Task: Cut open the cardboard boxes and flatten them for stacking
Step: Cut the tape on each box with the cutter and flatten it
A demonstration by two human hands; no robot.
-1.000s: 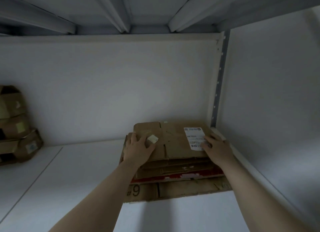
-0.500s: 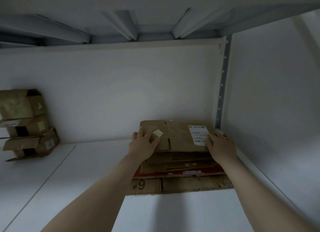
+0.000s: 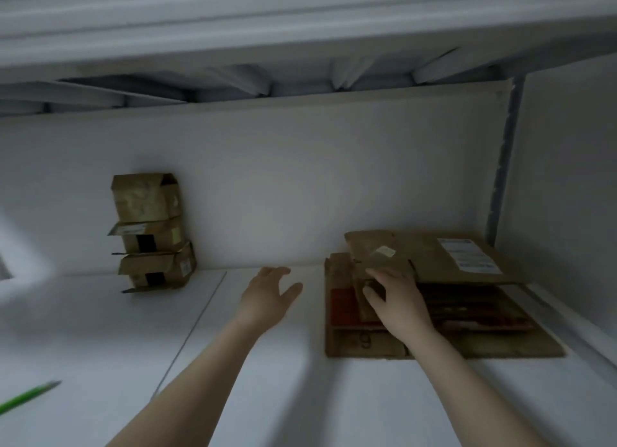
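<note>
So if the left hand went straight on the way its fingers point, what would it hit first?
Probably the white back wall: the left hand points between the stacked boxes and the flattened cardboard pile, touching neither. Depth is unclear.

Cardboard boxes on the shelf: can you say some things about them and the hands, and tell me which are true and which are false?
1. Three cardboard boxes are piled up by the back wall. True.
2. The left hand presses on the flattened cardboard stack. False: it is off the stack, over the white shelf, with its fingers spread.
3. The right hand rests on the flattened cardboard stack. True.
4. The white label is on the bottom sheet. False: it is on the top sheet.
5. The left hand holds a knife. False: it holds nothing.
</note>
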